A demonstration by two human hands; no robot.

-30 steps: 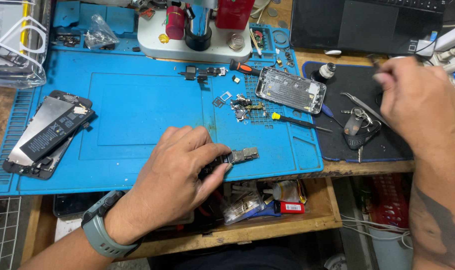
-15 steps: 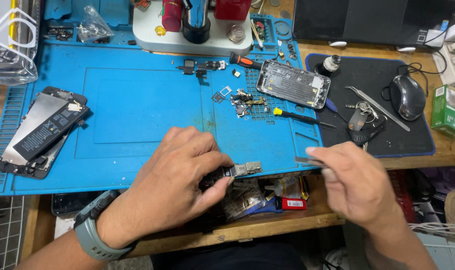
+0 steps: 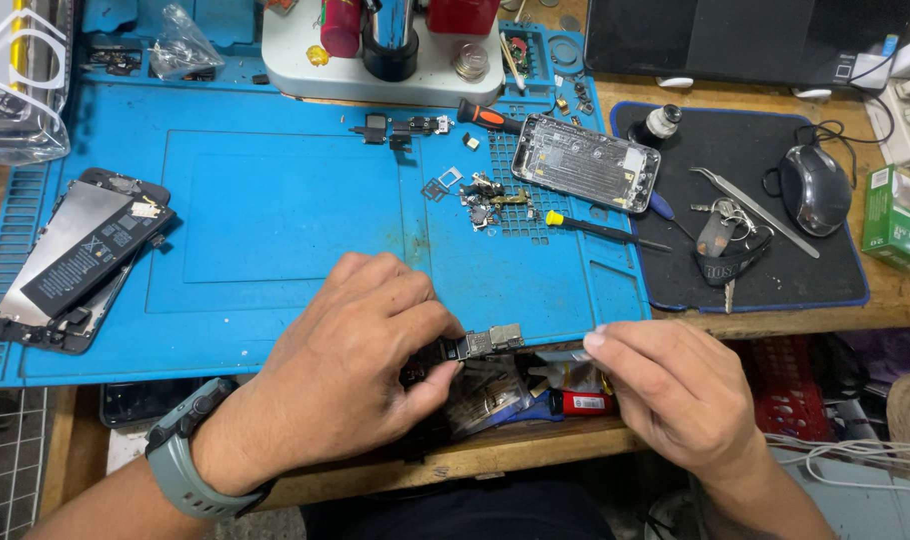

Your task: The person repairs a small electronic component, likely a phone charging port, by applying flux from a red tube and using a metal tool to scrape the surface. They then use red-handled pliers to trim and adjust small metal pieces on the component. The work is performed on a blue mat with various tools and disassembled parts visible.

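Observation:
My left hand [image 3: 355, 370] pinches a small phone logic board [image 3: 490, 343] at the front edge of the blue work mat [image 3: 275, 200]. A grey watch sits on that wrist. My right hand [image 3: 675, 390] is just right of the board, fingertips closed on a thin metal tool [image 3: 563, 355] that points toward the board. Its tip is hard to make out. An opened phone housing [image 3: 585, 160] lies at the mat's far right, with small loose parts [image 3: 485, 195] beside it.
A dismantled phone with its battery [image 3: 80, 255] lies at the mat's left. A yellow-tipped screwdriver [image 3: 600, 228], a black pad [image 3: 825, 285] with a mouse [image 3: 815, 188], tweezers [image 3: 755, 210] and keys [image 3: 725, 235], a green box [image 3: 900, 215] and a microscope base [image 3: 385, 65] surround the work.
My right hand came from the back right near the mouse down to the front edge, stopping beside the board with the thin tool. My left hand stayed on the board.

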